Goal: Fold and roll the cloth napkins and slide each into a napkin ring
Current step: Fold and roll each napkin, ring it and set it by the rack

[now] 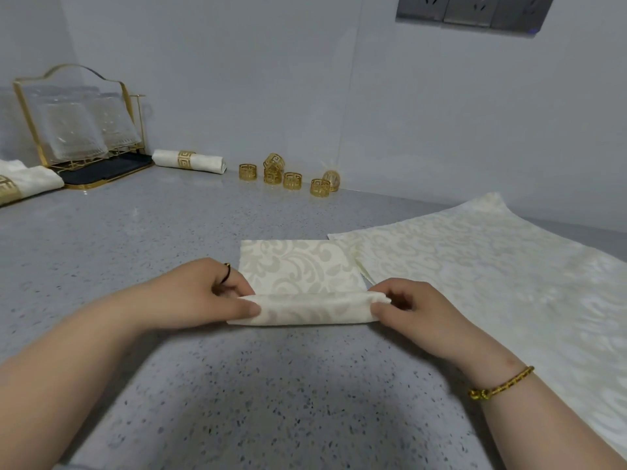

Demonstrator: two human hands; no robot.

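Cream napkin [302, 283] ends hidden under curled fingers [245, 309].

The fingertips of the left grip [203, 293] and the right grip [417, 310] are partly hidden behind the rolled ends of the cream damask cloth napkin [305, 310]. Toward the desk's [169, 232] right edge, the flat cream patterned cloth [492, 283] runs off the picture. Near its back left corner, a rolled gold-ringed napkin [20, 186] is cut off too.
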